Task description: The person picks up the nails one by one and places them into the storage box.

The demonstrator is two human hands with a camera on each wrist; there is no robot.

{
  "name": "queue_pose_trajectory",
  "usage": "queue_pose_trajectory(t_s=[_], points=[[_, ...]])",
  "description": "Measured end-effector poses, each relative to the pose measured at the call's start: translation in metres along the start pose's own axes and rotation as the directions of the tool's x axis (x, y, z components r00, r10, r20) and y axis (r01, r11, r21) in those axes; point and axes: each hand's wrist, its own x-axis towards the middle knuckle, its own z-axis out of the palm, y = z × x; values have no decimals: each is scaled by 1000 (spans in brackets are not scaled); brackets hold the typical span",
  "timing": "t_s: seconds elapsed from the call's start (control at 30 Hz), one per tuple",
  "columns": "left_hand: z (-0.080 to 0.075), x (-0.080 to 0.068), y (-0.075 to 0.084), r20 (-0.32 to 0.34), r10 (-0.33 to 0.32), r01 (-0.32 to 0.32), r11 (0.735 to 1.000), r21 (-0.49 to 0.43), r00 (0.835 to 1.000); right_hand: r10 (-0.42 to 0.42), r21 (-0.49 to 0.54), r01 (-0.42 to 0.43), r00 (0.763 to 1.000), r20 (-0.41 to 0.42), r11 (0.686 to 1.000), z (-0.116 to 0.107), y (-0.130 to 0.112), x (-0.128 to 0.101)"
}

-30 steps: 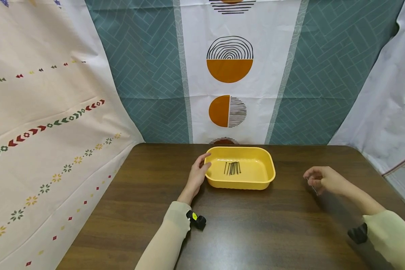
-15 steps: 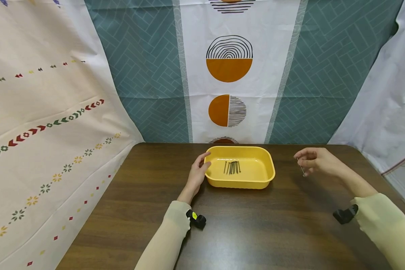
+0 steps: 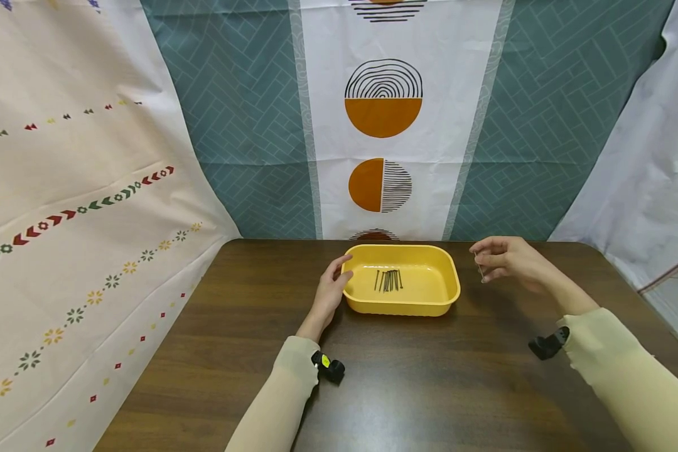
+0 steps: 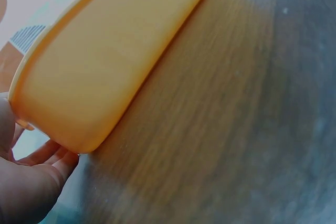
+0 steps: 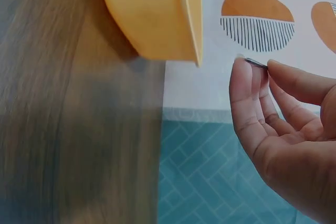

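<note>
My left hand [image 3: 330, 290] grips the left end of a yellow plastic tray [image 3: 401, 309], its thumb at the rim and its other fingers against the outer wall in the left wrist view. Inside the tray, toward the left, several dark nails [image 3: 392, 280] lie side by side in a loose row. To the right of the tray and raised over the table, my right hand [image 3: 511, 258] pinches one thin nail [image 5: 256, 63] between thumb and fingertips. That nail slants downward in the head view, apart from the tray's rim.
The tray stands near the back edge of a dark brown wooden table [image 3: 418, 376]. Behind it hangs a teal and white patterned cloth [image 3: 248, 125], with a cream printed cloth [image 3: 90, 207] at the left and white cloth [image 3: 655, 188] at the right.
My right hand has moved left and toward the back of the table with the nail, coming closer to the tray. My left hand and the tray have stayed in place.
</note>
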Motion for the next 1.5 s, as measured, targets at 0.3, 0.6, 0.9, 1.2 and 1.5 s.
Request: queue_pose_trajectory(t_s=[0.3, 0.6, 0.9, 1.2, 1.5], points=[[4, -16, 25, -11, -9, 9, 1000, 4, 1000, 1, 48, -1, 1000, 10, 999, 13, -4, 12], [2, -20, 31, 9, 0, 0, 1000, 5, 1000, 22, 68, -22, 1000, -7, 997, 27, -12, 25], [-1, -1, 1, -7, 12, -12, 1000, -1, 1000, 41, 127, -43, 999, 17, 991, 55, -14, 46], [5, -4, 7, -26, -5, 6, 1000, 20, 1000, 48, 166, -52, 998, 29, 985, 74, -14, 59], [6, -14, 21, -26, -2, 3, 999, 37, 1000, 82, 181, -86, 996, 29, 980, 88, -10, 71]])
